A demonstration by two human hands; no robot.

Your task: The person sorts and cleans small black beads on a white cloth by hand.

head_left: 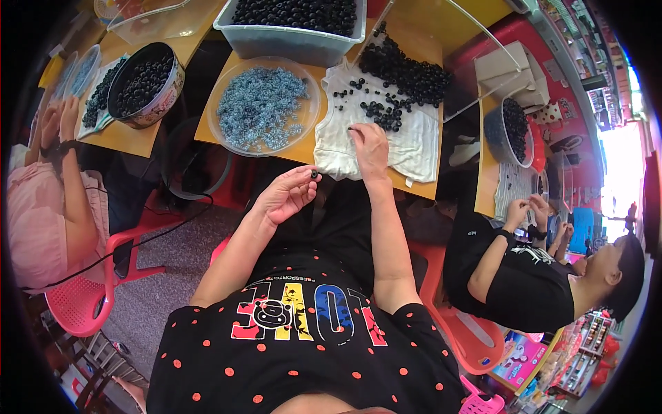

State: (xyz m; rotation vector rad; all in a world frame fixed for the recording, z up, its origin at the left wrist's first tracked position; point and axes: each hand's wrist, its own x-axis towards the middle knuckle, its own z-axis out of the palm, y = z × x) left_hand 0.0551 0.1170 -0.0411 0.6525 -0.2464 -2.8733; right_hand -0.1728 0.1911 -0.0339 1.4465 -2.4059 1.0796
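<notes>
My left hand is closed in a pinch at the table's front edge, and a small black cylindrical piece with a hole-like end sticks out of the fingertips. Over the white cloth, my right hand reaches forward with thumb and finger together on a small dark piece. Loose black pieces lie scattered beyond its fingertips. They thicken into a heap at the cloth's far right. Left of the cloth, a round clear dish holds many small shiny bluish pieces, too fine to make out.
A clear plastic bin full of black pieces stands at the back. At left are a bowl of black pieces and a person in pink. A person in black works at right. Pink-red chairs stand around.
</notes>
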